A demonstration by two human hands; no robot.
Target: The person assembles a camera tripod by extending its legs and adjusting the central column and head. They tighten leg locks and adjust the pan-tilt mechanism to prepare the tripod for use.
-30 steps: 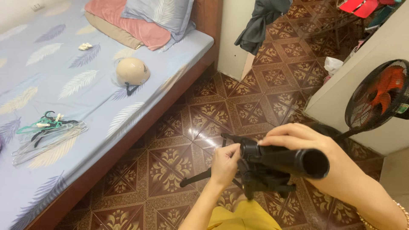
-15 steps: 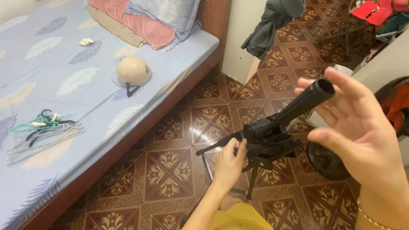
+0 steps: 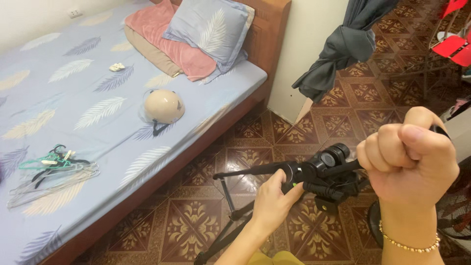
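A black camera tripod (image 3: 324, 172) stands on the patterned floor in front of me. My right hand (image 3: 409, 159) is closed in a fist around its upper tube or handle, which is mostly hidden inside the fist. My left hand (image 3: 274, 198) grips the tripod head where a thin black arm (image 3: 250, 172) sticks out to the left. The tripod's legs (image 3: 230, 216) reach down toward the floor below my left hand.
A bed (image 3: 98, 127) with a feather-print sheet fills the left side, bearing a beige helmet (image 3: 164, 105), a pile of clothes hangers (image 3: 51, 169) and pillows (image 3: 206, 29). A dark cloth (image 3: 343, 46) hangs by a white cabinet (image 3: 304, 54). A fan (image 3: 454, 211) stands at the right edge.
My right hand went from open beside the tripod's tube to a fist closed around it. The tube swung from pointing up-right to lower and nearer me. My view shifted up and right.
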